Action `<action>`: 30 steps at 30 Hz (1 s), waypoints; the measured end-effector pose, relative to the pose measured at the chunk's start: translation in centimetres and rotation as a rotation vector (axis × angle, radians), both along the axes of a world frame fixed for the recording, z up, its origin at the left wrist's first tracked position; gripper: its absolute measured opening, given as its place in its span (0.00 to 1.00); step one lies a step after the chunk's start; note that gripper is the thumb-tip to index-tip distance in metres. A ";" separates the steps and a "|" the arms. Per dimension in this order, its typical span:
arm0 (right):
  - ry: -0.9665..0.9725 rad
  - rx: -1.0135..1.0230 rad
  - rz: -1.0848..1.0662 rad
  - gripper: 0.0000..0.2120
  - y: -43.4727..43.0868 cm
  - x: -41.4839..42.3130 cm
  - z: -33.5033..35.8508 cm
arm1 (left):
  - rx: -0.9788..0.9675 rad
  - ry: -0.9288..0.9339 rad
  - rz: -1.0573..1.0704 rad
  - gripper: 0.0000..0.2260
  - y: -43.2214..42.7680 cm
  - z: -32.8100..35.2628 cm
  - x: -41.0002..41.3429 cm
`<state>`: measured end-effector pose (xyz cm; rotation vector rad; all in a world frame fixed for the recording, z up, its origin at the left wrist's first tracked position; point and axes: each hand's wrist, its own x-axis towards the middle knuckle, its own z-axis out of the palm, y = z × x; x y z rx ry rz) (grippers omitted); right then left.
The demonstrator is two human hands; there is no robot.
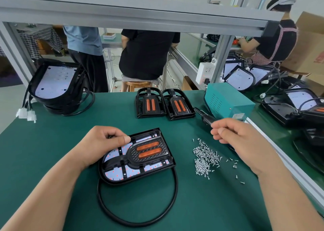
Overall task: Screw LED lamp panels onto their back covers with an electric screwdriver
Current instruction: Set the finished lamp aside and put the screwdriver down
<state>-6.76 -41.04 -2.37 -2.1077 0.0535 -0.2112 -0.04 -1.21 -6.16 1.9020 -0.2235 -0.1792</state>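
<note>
A black lamp assembly [138, 156] with a white LED panel and two orange strips lies on the green mat in front of me, its black cable [172, 199] looping toward me. My left hand [103, 143] grips its upper left edge, thumb on top. My right hand [235, 134] hovers right of it with curled fingers, just at the rear end of the black electric screwdriver [204, 116], which lies on the mat; whether it holds the tool I cannot tell. A pile of small silver screws [206, 158] lies between my hands.
Two black panels with orange strips [164, 103] stand at the back centre. A stack of back covers with LED boards [54, 85] sits back left, a teal power box [228, 101] back right, more lamp units [287, 104] at the right. People work beyond the bench frame.
</note>
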 end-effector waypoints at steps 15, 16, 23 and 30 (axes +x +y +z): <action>0.180 -0.303 -0.038 0.29 1.9 -6.6 -5.4 | -0.018 -0.027 -0.012 0.23 0.1 -0.2 0.0; 0.175 -0.319 -0.030 0.27 2.1 -6.2 -5.4 | -0.016 -0.030 -0.014 0.23 0.1 -0.1 0.0; 0.190 -0.320 0.023 0.32 3.9 -3.6 -5.1 | -0.009 -0.036 -0.019 0.23 0.1 -0.2 -0.1; 0.133 -0.303 0.069 0.29 6.1 -0.8 -4.5 | -0.011 -0.037 -0.016 0.23 0.1 -0.1 -0.1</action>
